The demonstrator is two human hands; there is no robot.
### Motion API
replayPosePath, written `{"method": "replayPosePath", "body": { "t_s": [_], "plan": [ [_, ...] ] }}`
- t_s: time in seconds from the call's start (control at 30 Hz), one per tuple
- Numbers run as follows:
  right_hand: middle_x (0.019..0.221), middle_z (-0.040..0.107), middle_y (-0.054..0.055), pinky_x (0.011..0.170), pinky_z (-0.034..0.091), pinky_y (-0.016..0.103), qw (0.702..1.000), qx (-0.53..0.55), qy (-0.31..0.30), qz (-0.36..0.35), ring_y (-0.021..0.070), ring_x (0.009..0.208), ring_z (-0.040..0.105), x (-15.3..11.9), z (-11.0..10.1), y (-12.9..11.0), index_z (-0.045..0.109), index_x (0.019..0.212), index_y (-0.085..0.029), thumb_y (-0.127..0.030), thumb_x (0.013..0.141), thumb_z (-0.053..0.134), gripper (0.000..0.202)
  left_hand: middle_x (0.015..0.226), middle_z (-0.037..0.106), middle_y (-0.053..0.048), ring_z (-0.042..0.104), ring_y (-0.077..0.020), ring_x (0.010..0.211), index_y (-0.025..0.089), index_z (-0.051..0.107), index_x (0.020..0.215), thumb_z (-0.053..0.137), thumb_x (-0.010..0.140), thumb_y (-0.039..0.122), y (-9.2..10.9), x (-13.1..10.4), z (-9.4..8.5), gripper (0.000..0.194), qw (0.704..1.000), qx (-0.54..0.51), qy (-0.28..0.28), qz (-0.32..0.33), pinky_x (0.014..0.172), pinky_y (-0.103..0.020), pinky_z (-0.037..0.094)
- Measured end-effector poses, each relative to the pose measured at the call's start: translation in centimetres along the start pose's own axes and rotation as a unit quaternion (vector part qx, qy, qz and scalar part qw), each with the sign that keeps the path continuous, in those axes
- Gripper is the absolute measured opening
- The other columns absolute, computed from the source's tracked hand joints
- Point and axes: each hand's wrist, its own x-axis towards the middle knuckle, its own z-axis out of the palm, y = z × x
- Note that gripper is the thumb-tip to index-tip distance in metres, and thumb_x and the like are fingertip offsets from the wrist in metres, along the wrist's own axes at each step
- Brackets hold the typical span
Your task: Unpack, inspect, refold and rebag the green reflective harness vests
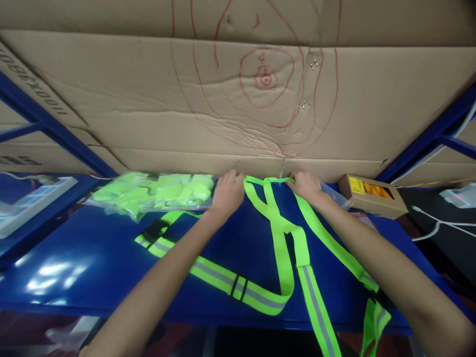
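A neon-green reflective harness with grey stripes lies spread over the blue tabletop. Its straps cross near the middle, and some ends hang over the front edge. My left hand is closed on one strap at the far side of the table. Opposite it, my right hand pinches the harness at the right, with a short length of strap running between the two hands. A black buckle sits at the harness's left end, and a black slider is on the lower strap.
Clear bags of folded green straps lie at the back left. At the back right stands a small cardboard box. Behind the table rises a large cardboard sheet with red rings. White cables lie at the far right.
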Motion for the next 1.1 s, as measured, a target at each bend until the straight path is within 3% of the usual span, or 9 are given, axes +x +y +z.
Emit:
{"method": "replayPosePath", "body": {
  "t_s": [0.1,0.23,0.3,0.4,0.5,0.6,0.73,0.83,1.1],
  "plan": [
    [0.111,0.078,0.014,0.081,0.052,0.036,0.999,0.004,-0.009,-0.032,0.03,0.103,0.073,-0.5,-0.1,0.2,0.075,0.113,-0.023,-0.04,0.098,0.056,0.029,0.126,0.064,-0.014,0.059,-0.0313,0.121,0.022,0.064,0.124,0.048,0.103,0.031,2.3,-1.6,0.7,0.028,0.994,-0.009,-0.04,0.105,0.106,-0.046,0.043],
    [0.106,0.079,0.007,0.074,0.049,0.03,0.996,0.01,-0.018,-0.089,0.0246,0.096,0.073,-1.1,-0.4,0.5,0.072,0.115,-0.026,-0.039,0.101,0.054,0.027,0.126,0.066,-0.015,0.061,-0.0321,0.119,0.019,0.067,0.121,0.052,0.103,0.036,2.9,-2.9,2.2,0.029,0.986,-0.005,-0.079,0.147,0.099,-0.045,0.048],
    [0.105,0.079,0.006,0.074,0.048,0.028,0.991,0.007,-0.029,-0.131,0.0229,0.093,0.072,-1.8,-0.3,0.4,0.069,0.12,-0.026,-0.035,0.098,0.059,0.026,0.131,0.064,-0.016,0.06,-0.0325,0.122,0.018,0.065,0.125,0.05,0.104,0.035,2.5,-3.2,2.7,0.031,0.986,0.001,-0.08,0.145,0.099,-0.045,0.049],
    [0.119,0.075,0.008,0.086,0.047,0.03,0.977,-0.008,-0.034,-0.21,0.0242,0.105,0.07,-3.3,0.3,-0.1,0.066,0.127,-0.025,-0.022,0.094,0.063,0.034,0.138,0.061,-0.017,0.06,-0.0324,0.125,0.018,0.063,0.13,0.047,0.105,0.035,2.0,-3.4,3.0,0.034,0.986,0.008,-0.079,0.145,0.102,-0.047,0.048],
    [0.129,0.07,0.013,0.097,0.042,0.036,0.962,-0.026,-0.026,-0.27,0.0278,0.116,0.065,-4.9,1.4,-0.8,0.066,0.127,-0.021,-0.011,0.094,0.055,0.036,0.14,0.061,-0.015,0.061,-0.0314,0.126,0.019,0.061,0.134,0.046,0.105,0.034,1.8,-3.6,3.0,0.036,0.985,0.013,-0.08,0.152,0.104,-0.046,0.048],
    [0.122,0.071,0.015,0.095,0.041,0.038,0.953,-0.036,-0.022,-0.299,0.0281,0.11,0.066,-5.8,2.4,-1.0,0.068,0.124,-0.018,-0.005,0.095,0.048,0.037,0.142,0.059,-0.015,0.058,-0.0313,0.128,0.019,0.06,0.136,0.046,0.103,0.028,1.6,-3.3,2.7,0.036,0.987,0.02,-0.063,0.144,0.106,-0.045,0.048],
    [0.116,0.073,0.011,0.092,0.041,0.036,0.944,-0.026,-0.021,-0.329,0.0255,0.104,0.068,-6.0,2.6,-0.8,0.069,0.119,-0.019,-0.008,0.098,0.048,0.032,0.15,0.05,-0.019,0.046,-0.0346,0.141,0.018,0.052,0.146,0.043,0.097,0.012,0.8,-1.6,1.8,0.05,0.993,0.043,-0.012,0.106,0.113,-0.05,0.038],
    [0.118,0.074,0.011,0.093,0.041,0.036,0.939,-0.009,-0.013,-0.345,0.0246,0.107,0.068,-6.1,2.0,-0.7,0.069,0.119,-0.019,-0.01,0.1,0.046,0.031,0.151,0.049,-0.019,0.045,-0.0355,0.14,0.02,0.051,0.148,0.041,0.093,0.005,-0.3,-0.1,1.8,0.058,0.994,0.06,0.001,0.091,0.113,-0.053,0.035],
    [0.12,0.075,0.009,0.097,0.043,0.038,0.913,0.05,-0.04,-0.402,0.0247,0.115,0.068,-6.5,1.1,-1.5,0.07,0.123,-0.021,-0.019,0.104,0.046,0.03,0.13,0.06,-0.02,0.053,-0.0366,0.124,0.021,0.067,0.127,0.04,0.096,0.011,-1.8,0.9,2.9,0.042,0.993,0.091,-0.006,0.076,0.101,-0.051,0.039]
  ]
}}
